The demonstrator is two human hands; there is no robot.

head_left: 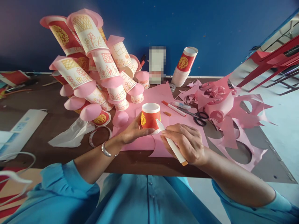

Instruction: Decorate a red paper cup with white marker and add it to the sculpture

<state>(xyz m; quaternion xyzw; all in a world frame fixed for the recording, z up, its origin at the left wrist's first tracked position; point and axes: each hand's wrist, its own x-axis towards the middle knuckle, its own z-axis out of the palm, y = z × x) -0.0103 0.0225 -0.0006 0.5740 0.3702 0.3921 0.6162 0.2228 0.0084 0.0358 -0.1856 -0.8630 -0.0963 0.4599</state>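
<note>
A red and white paper cup [151, 115] with a gold emblem stands on pink paper [163, 90], its white rim upward. My left hand [136, 130] is closed around its left side and front. In my right hand [187, 141] is a white marker [174, 146] with an orange end; its tip is at the cup's right front, though I cannot tell whether it touches. Close by on the paper lie a red-capped marker [173, 108], a small orange cap [167, 114], a glue tube [181, 105] and black scissors [199, 117].
Decorated paper cups with pink cone tops [90, 40] are stacked at the left. Behind stands a pile of cups [183, 70]. Pink paper scraps [218, 102] cover the right side. A tape roll [91, 137], plastic bag [72, 132] and power strip [22, 132] lie left.
</note>
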